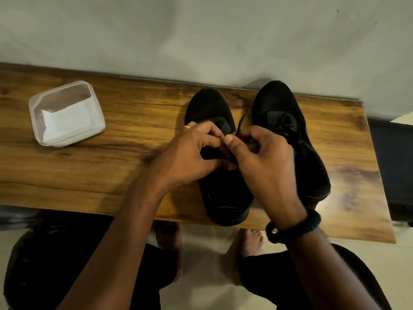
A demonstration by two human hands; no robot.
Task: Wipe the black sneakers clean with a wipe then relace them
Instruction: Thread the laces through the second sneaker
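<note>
**Head view: the relacing step.** Two black sneakers stand side by side on the wooden table (107, 175), toes toward the far wall. The left sneaker (207, 104) sits near the middle, and the right sneaker (277, 99) is just beside it, toward the table's right end.

I judge the wiping to be finished and the lacing to be in hand. The right sneaker shows a bunched knot over its tongue and looks laced, while both hands work above the throat of the left sneaker.

- **Left hand** (192, 157): fingers curled, pinching the lace (242, 120) at the eyelets.
- **Right hand** (263, 162): also curled and pinching the lace, thumb tip against the left hand's fingers. One strand runs up and away between the two shoes.

The eyelet being worked is hidden under the fingers, so I cannot tell how many rows are threaded. As I read it, the next move calls for feeding the lace tip through an eyelet and drawing it snug, with one hand steadying the shoe.

**Surroundings:** a clear plastic container (33, 108) holding white wipes (67, 118) sits well apart at the table's left. A dark bracelet (295, 229) circles the right wrist. The neighbouring right sneaker crowds the free strand and could snag it.
</note>
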